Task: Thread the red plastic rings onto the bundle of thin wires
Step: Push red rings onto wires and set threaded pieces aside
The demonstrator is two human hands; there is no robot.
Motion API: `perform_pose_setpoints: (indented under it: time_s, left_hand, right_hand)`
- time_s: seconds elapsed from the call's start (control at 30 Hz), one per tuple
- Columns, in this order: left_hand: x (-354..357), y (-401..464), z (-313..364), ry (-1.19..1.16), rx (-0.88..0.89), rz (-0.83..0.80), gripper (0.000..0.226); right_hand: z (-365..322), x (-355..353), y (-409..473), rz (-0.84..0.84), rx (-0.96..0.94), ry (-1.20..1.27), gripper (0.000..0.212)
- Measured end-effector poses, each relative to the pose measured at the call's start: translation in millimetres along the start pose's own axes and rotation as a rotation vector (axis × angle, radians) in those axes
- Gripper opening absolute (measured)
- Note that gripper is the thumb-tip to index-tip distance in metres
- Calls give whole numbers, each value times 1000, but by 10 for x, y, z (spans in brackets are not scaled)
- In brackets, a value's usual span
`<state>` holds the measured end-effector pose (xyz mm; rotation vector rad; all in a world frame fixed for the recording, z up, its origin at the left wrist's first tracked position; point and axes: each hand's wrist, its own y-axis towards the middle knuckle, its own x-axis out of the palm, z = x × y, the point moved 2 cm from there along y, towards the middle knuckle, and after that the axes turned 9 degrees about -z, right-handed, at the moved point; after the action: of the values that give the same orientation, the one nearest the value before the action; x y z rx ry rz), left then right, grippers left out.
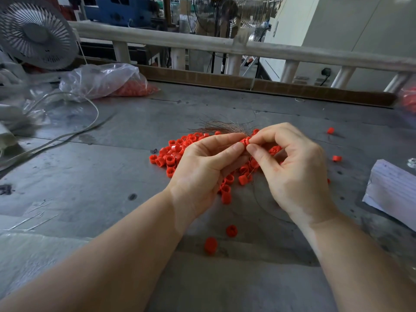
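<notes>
A pile of red plastic rings (pixel 173 154) lies on the grey table (pixel 101 181) under both hands. My left hand (pixel 202 170) pinches a red ring (pixel 245 140) between thumb and forefinger. My right hand (pixel 292 167) meets it from the right, thumb and forefinger pinching at the same ring and a thin wire. The bundle of thin wires (pixel 222 127) fans out to the left just beyond my fingertips. One thin wire (pixel 258 199) trails down in a loop below my right palm.
Stray rings (pixel 231 230) lie near the front and at the right (pixel 337 158). A clear bag holding red rings (pixel 112 82) and a white fan (pixel 37 34) stand at the back left. A white cable (pixel 67 136) crosses the left side. Paper stack (pixel 391 190) at right.
</notes>
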<state>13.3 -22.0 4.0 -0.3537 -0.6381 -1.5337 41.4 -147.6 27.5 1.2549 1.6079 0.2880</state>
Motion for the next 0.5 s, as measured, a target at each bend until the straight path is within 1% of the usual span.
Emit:
perform_pose_setpoints:
  time_s: [0.07, 0.23, 0.5]
  left_hand:
    - [6, -5, 8, 15, 17, -9, 17]
    - [10, -10, 26, 73, 57, -34, 22]
    - [6, -29, 52, 140, 143, -42, 23]
  right_hand:
    - [1, 3, 1, 5, 32, 58, 5]
    - [-1, -1, 17, 0, 144, 289, 21]
    - [1, -25, 27, -3, 184, 388, 23]
